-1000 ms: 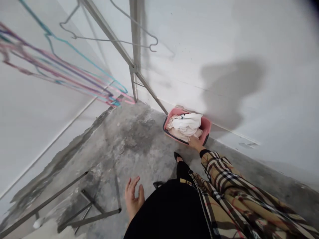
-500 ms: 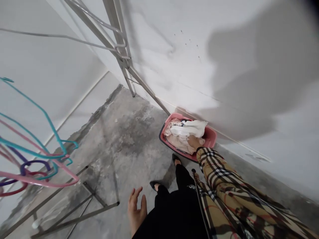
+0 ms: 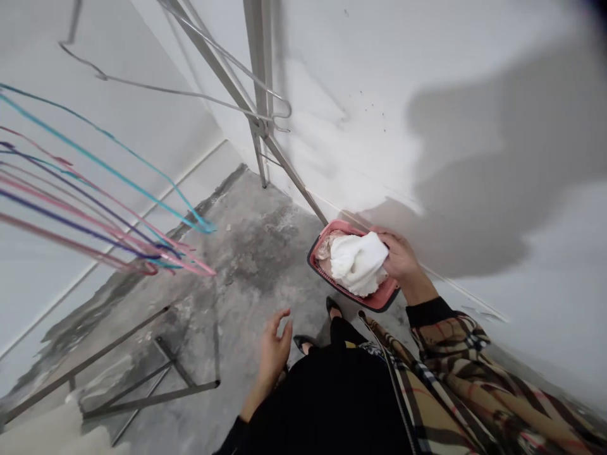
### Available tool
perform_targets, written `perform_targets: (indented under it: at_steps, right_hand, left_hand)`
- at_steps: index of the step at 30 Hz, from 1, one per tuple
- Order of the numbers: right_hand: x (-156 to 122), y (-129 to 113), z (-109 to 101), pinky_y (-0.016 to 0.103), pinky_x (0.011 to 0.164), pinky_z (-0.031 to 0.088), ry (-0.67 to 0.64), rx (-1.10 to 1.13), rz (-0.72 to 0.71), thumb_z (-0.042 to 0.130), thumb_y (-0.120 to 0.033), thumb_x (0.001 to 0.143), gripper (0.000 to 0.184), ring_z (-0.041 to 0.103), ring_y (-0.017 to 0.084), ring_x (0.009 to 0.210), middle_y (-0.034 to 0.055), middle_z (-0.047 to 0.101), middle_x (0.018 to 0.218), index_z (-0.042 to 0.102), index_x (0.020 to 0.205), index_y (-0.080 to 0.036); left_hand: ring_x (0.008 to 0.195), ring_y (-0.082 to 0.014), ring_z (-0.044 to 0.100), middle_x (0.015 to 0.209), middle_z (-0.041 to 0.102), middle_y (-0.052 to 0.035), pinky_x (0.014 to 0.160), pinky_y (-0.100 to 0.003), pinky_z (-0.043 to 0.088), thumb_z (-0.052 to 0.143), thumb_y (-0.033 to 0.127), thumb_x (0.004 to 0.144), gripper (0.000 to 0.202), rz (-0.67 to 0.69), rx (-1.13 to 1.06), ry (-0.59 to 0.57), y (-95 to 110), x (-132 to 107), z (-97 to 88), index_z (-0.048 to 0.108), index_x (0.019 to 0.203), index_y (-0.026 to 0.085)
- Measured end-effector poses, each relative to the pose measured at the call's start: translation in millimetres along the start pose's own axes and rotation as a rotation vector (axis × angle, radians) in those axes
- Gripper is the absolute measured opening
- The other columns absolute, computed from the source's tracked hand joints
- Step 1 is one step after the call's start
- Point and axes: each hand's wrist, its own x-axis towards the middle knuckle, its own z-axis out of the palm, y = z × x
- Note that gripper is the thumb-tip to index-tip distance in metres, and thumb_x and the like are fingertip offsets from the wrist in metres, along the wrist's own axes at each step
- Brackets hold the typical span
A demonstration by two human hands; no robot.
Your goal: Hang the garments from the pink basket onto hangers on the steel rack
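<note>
A white cloth garment (image 3: 356,262) hangs bunched from my right hand (image 3: 399,258), whose fingers are closed on its upper right end. Beneath it stands a pink laundry basket (image 3: 379,299) with a dark outer rim, on the floor by the wall. Pale pink clothing (image 3: 324,248) shows in the basket at its left end; the white garment covers the rest. My left hand (image 3: 275,344) is held over the floor in front of my body, its fingers apart and nothing in it.
At left hang several coloured hangers (image 3: 156,249), blurred. A grey metal rack frame (image 3: 284,161) with a white hanger (image 3: 227,60) leans near the wall. Dark metal legs (image 3: 156,401) stand at lower left on the concrete floor (image 3: 246,253).
My right hand has risen out of the basket with the white garment in its grip. My left hand has shifted slightly right and up. The hangers appear swung, and the view has shifted.
</note>
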Motion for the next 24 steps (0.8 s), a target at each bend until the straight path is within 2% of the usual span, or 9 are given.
perform_targets:
  at_steps: [3,6,8,11,14,16,20,22,24]
  right_hand:
    - [-31,-53,25,0.025,0.076,0.051,-0.117,0.181,-0.04,0.068,-0.025,0.068,0.01,0.064,0.015,0.088,0.0004,0.071,0.094,0.07,0.077,-0.022]
    - [-70,-88,47,0.022,0.068,0.049,-0.287,0.238,-0.006,0.066,-0.02,0.069,0.009,0.062,0.012,0.078,-0.0023,0.069,0.087,0.071,0.077,-0.023]
    - [-98,-101,59,0.022,0.062,0.047,-0.469,0.22,0.002,0.064,-0.019,0.072,0.01,0.06,0.011,0.072,-0.0017,0.068,0.086,0.072,0.076,-0.022]
    - [-141,-107,78,0.023,0.064,0.045,-0.87,0.117,-0.084,0.06,-0.02,0.079,0.013,0.058,0.012,0.07,0.0007,0.066,0.084,0.073,0.079,-0.02]
    - [-184,-100,106,0.025,0.069,0.046,-1.271,-0.151,-0.185,0.059,-0.027,0.084,0.017,0.058,0.013,0.072,0.0027,0.066,0.081,0.073,0.084,-0.017]
    - [-209,-88,125,0.027,0.073,0.047,-1.382,-0.29,-0.209,0.06,-0.031,0.085,0.019,0.06,0.015,0.077,0.0035,0.067,0.083,0.073,0.088,-0.017]
    - [-238,-65,143,0.027,0.079,0.049,-1.403,-0.363,-0.227,0.064,-0.034,0.083,0.016,0.063,0.017,0.088,0.003,0.07,0.086,0.073,0.088,-0.022]
    - [-237,-61,138,0.028,0.082,0.049,-1.4,-0.389,-0.242,0.065,-0.035,0.083,0.016,0.064,0.018,0.091,0.0036,0.071,0.089,0.073,0.089,-0.023]
    - [-226,-60,128,0.03,0.083,0.05,-1.322,-0.418,-0.278,0.062,-0.036,0.085,0.02,0.065,0.018,0.09,0.005,0.071,0.091,0.073,0.09,-0.02]
  left_hand:
    - [0.117,-0.0263,0.058,0.119,0.066,-0.0114,0.107,-0.046,0.038,0.063,0.039,0.08,0.043,0.111,-0.073,-0.108,33,15,3.7,0.061,0.118,0.021]
    - [0.128,-0.0274,0.049,0.139,0.052,-0.0137,0.109,-0.046,0.033,0.073,0.045,0.072,0.076,0.113,-0.326,-0.171,69,21,-0.3,0.042,0.139,0.024]
    - [0.123,-0.0274,0.053,0.143,0.048,-0.0141,0.102,-0.045,0.041,0.069,0.056,0.074,0.085,-0.035,-0.654,-0.289,88,21,-8.1,0.031,0.144,0.028]
    - [0.106,-0.029,0.063,0.126,0.061,-0.0156,0.089,-0.046,0.049,0.048,0.075,0.078,0.08,-0.291,-1.092,-0.54,101,16,-23.3,0.042,0.137,0.021]
    - [0.1,-0.0293,0.066,0.109,0.069,-0.0151,0.092,-0.045,0.049,0.055,0.064,0.079,0.068,-0.394,-1.294,-0.672,96,6,-36.7,0.054,0.123,0.012]
    - [0.101,-0.0291,0.066,0.105,0.072,-0.0139,0.097,-0.043,0.047,0.062,0.043,0.077,0.054,-0.441,-1.323,-0.737,88,-4,-44.6,0.057,0.119,0.009]
    - [0.101,-0.033,0.067,0.101,0.073,-0.0133,0.097,-0.046,0.047,0.06,0.025,0.062,0.057,-0.422,-1.36,-0.786,66,-20,-65.6,0.06,0.116,0.006]
    - [0.1,-0.0342,0.067,0.1,0.074,-0.0124,0.095,-0.047,0.049,0.058,0.022,0.056,0.061,-0.347,-1.378,-0.761,54,-26,-79.0,0.06,0.115,0.008]
    - [0.098,-0.0343,0.067,0.1,0.074,-0.0106,0.092,-0.047,0.051,0.056,0.02,0.053,0.063,-0.259,-1.389,-0.697,44,-31,-91.6,0.061,0.114,0.009]
